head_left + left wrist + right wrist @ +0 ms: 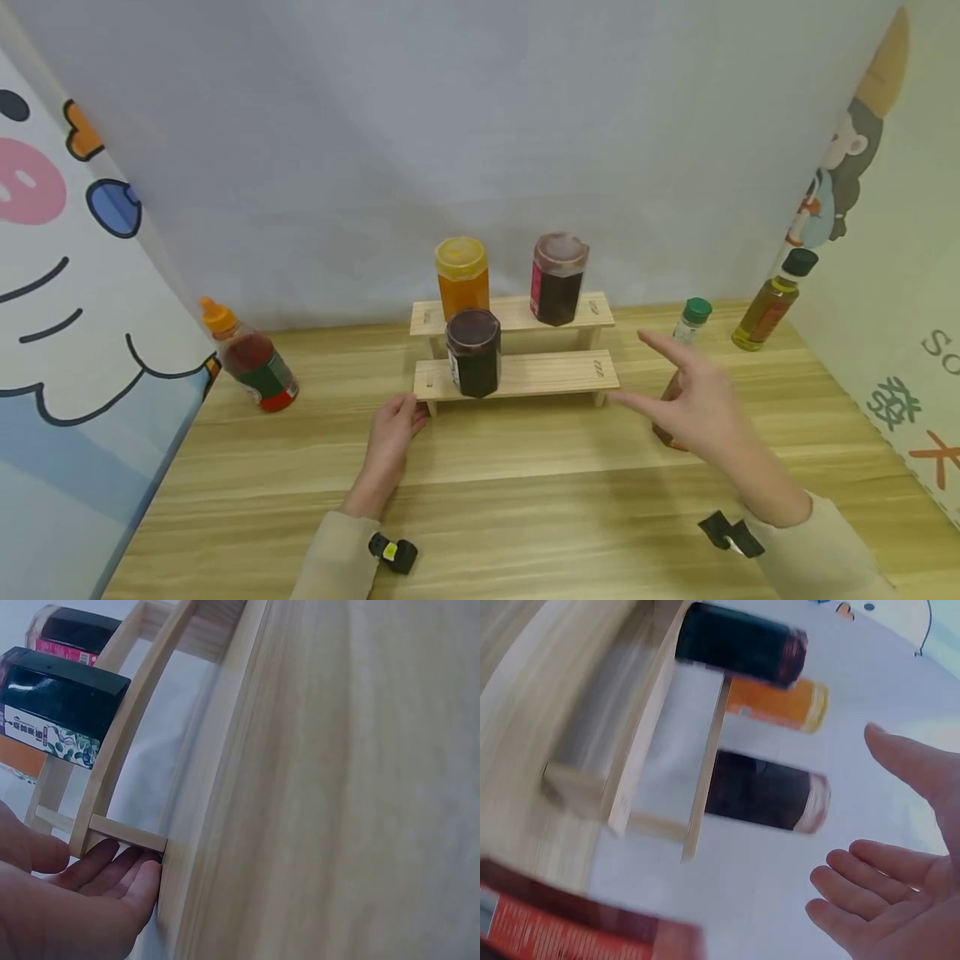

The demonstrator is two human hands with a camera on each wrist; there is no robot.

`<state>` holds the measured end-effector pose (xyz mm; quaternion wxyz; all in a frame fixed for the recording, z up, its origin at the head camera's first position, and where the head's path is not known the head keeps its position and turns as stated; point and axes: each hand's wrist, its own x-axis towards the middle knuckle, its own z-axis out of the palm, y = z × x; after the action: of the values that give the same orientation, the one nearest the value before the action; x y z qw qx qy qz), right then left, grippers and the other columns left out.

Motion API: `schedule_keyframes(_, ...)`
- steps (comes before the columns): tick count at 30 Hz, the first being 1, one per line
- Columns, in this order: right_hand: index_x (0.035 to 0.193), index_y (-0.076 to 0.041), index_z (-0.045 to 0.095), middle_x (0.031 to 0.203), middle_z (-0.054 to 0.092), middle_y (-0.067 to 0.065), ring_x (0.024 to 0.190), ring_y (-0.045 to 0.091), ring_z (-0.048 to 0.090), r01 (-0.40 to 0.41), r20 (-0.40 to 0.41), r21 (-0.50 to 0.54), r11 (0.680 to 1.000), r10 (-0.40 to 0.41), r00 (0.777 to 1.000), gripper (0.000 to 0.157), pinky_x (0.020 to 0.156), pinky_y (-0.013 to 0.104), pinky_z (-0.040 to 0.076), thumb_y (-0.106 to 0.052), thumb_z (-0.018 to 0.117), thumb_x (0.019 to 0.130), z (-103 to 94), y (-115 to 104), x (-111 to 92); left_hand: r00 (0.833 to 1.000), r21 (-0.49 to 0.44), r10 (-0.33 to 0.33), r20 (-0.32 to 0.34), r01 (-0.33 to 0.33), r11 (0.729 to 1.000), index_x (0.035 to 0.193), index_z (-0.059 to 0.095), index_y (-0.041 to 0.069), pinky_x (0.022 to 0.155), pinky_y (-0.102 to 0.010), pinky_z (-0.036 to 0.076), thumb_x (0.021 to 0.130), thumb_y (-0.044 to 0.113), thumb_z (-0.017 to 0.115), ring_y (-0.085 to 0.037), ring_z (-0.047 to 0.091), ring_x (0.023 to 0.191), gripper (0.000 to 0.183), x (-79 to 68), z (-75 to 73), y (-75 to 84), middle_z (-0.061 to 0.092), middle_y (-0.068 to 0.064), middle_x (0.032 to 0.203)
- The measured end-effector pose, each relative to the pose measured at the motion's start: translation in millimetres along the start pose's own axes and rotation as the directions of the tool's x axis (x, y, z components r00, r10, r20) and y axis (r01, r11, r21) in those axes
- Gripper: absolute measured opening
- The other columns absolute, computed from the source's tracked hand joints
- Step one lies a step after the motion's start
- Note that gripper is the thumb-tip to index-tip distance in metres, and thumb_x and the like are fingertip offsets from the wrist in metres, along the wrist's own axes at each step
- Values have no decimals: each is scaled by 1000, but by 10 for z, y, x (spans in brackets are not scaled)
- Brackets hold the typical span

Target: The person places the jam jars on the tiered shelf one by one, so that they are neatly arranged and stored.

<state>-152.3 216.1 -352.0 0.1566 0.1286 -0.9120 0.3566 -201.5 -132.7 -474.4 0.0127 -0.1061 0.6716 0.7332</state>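
A two-step wooden rack (551,374) stands on the table. My left hand (392,427) holds its lower left end; in the left wrist view the fingers bend beneath the board against the end leg, with the thumb at the board's edge. On the lower step is a dark jar (477,358). The upper step carries an orange jar with a yellow lid (462,287) and another dark jar with a pink label (557,292). My right hand (701,408) is off the rack's right end, thumb and fingers spread, holding nothing. Behind it, partly hidden, is a green-capped bottle (696,313).
A red sauce bottle with an orange cap (258,367) stands left on the wood-grain table (510,517). At the back right is a dark-capped oil bottle (768,308). A pale back wall (480,125) and printed side panels enclose the table.
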Motion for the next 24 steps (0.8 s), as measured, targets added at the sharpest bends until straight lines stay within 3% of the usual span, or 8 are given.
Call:
schedule_keyframes(2, 138, -4, 48, 78, 67, 9, 59, 20, 60, -32, -18, -1, 999, 32, 999, 77, 52, 32, 52, -28, 84, 75, -80, 85, -33, 1000, 4, 7, 3, -7, 1000, 126, 45, -20, 99, -41, 44, 104, 8, 34, -41, 50, 117, 37, 10, 9, -2, 49, -36, 125)
schedule_keyframes(3, 139, -5, 48, 80, 67, 11, 74, 24, 64, -53, -22, 5, 999, 53, 998, 79, 63, 36, 55, -28, 84, 74, -120, 125, -50, 1000, 6, 9, 5, -9, 1000, 126, 45, -20, 99, -41, 45, 104, 8, 34, -41, 50, 117, 37, 16, 12, -4, 49, -36, 125)
schedule_keyframes(5, 140, -4, 47, 113, 63, 19, 106, 35, 58, -82, -44, -3, 997, 81, 996, 82, 84, 50, 50, -29, 86, 72, -196, 208, -80, 1000, 8, 11, 6, -11, 1000, 126, 46, -19, 99, -41, 45, 104, 8, 34, -41, 50, 117, 37, 29, 17, -15, 49, -36, 125)
schedule_keyframes(7, 142, -7, 45, 138, 47, 20, 127, 43, 38, -121, -50, -18, 992, 120, 991, 88, 92, 64, 39, -34, 87, 69, -263, 276, -118, 1000, 13, 10, 6, -10, 1000, 126, 46, -19, 99, -40, 45, 104, 9, 35, -40, 50, 117, 37, 39, 18, -25, 50, -35, 125)
schedule_keyframes(14, 148, -7, 35, 144, 40, 20, 126, 47, 37, -177, -43, -80, 981, 174, 984, 100, 81, 61, 44, -40, 86, 68, -366, 515, -254, 1000, 13, 2, 9, -2, 1000, 128, 44, -19, 99, -40, 44, 105, 9, 34, -40, 50, 117, 37, 33, 8, -22, 49, -34, 126)
schedule_keyframes(20, 148, -4, 31, 143, 39, 22, 126, 49, 36, -225, -13, -1, 974, 225, 974, 104, 92, 65, 37, -36, 88, 67, -378, 673, -327, 1000, 10, 4, 8, -4, 1000, 129, 42, -20, 100, -42, 43, 105, 9, 33, -41, 49, 118, 38, 7, 2, -4, 48, -36, 126)
schedule_keyframes(24, 147, -1, 31, 142, 41, 24, 125, 48, 38, -252, 5, 22, 967, 252, 968, 102, 93, 60, 39, -35, 87, 69, -372, 756, -355, 1000, 6, 18, 13, -18, 1000, 128, 42, -21, 100, -43, 43, 105, 9, 34, -41, 49, 117, 39, -11, 7, 4, 48, -37, 126)
